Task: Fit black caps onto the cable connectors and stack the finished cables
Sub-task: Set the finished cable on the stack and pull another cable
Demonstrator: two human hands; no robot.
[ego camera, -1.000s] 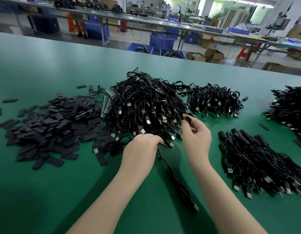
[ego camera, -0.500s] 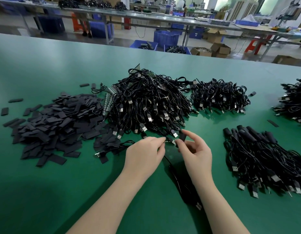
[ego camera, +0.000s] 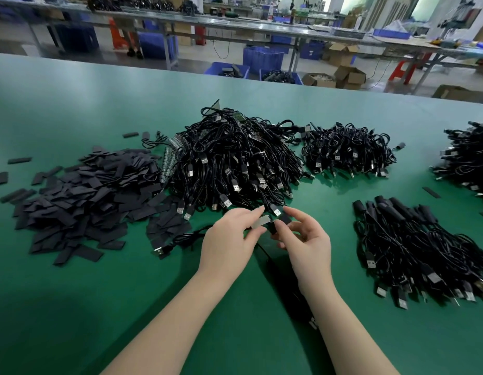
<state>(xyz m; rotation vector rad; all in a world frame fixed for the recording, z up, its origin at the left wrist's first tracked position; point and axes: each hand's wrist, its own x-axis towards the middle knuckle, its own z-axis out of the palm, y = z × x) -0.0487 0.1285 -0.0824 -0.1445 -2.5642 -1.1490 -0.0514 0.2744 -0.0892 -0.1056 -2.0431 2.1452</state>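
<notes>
You've got four cable heaps [ego camera: 235, 163], one pile of black caps [ego camera: 80, 201], and two hands [ego camera: 264, 239] in view.

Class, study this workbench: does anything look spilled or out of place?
Nothing looks damaged. A few black caps lie scattered on the green table, apart from the main cap pile, and one stray cap sits alone to the right, between cable heaps.

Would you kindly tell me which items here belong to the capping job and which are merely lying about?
Job: silver metal connector in left hand; black cap in right hand; flat black cap pile; finished cable stack.
Lying about: blue plastic crates; brown cardboard boxes.
</notes>
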